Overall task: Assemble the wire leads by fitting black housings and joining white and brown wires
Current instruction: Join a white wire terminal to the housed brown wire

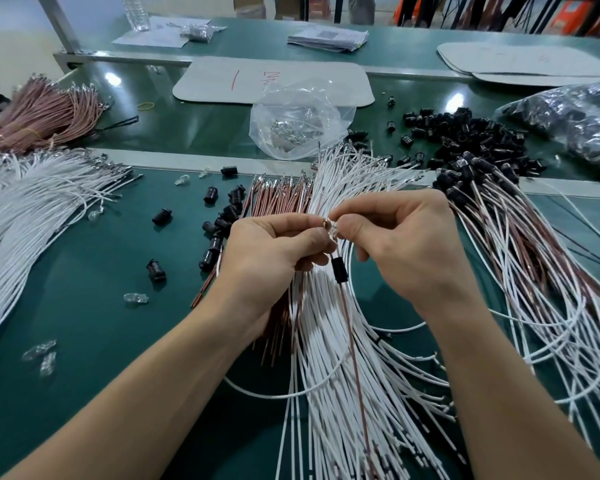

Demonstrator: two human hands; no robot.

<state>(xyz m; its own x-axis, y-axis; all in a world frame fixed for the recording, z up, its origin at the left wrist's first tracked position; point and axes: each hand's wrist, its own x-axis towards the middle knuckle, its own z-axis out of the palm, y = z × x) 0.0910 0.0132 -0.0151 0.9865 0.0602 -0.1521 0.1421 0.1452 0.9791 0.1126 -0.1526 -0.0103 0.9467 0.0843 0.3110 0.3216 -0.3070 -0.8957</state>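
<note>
My left hand [274, 251] pinches the metal terminal ends of a brown wire [352, 348] and a white wire at the middle of the view. My right hand [402, 237] pinches a small clear bulb [332, 227] against those ends. A black housing [339, 270] is threaded on the brown wire and hangs just below my fingers. Beneath both hands lies a fan of loose white wires [329, 358], with a bundle of brown wires [274, 199] to its left.
Loose black housings [219, 223] lie left of my hands; a larger heap [471, 133] sits at the back right. Finished leads [541, 271] pile at the right. A clear bag of terminals [298, 123], white wire bundle [32, 202], pink-brown bundle [39, 116] and scattered clear bulbs [136, 298] surround the green mat.
</note>
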